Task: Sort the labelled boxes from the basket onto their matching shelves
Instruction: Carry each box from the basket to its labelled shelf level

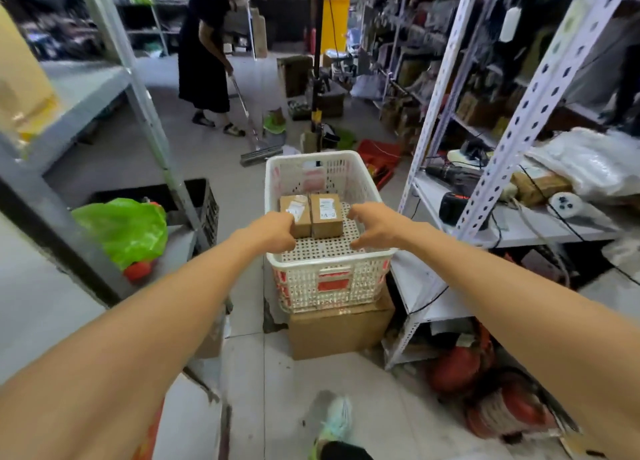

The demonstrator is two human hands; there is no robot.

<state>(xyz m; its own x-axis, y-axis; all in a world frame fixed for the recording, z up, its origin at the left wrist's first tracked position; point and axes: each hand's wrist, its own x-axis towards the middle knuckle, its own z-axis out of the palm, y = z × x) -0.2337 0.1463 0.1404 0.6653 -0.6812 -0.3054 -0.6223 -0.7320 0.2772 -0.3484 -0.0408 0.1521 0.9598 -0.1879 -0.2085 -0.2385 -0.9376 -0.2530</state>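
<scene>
A white plastic basket stands on a large cardboard carton in the aisle. Inside it two small brown boxes sit side by side, each with a white label: the left box and the right box. My left hand reaches into the basket and touches the left box's near corner, fingers curled; whether it grips is hidden. Just right of the right box, my right hand hovers with fingers and thumb spread, holding nothing.
Grey metal shelves stand on the left, white slotted shelves with tools and parcels on the right. A green bag lies at lower left. A person mops the floor ahead. A red crate sits behind the basket.
</scene>
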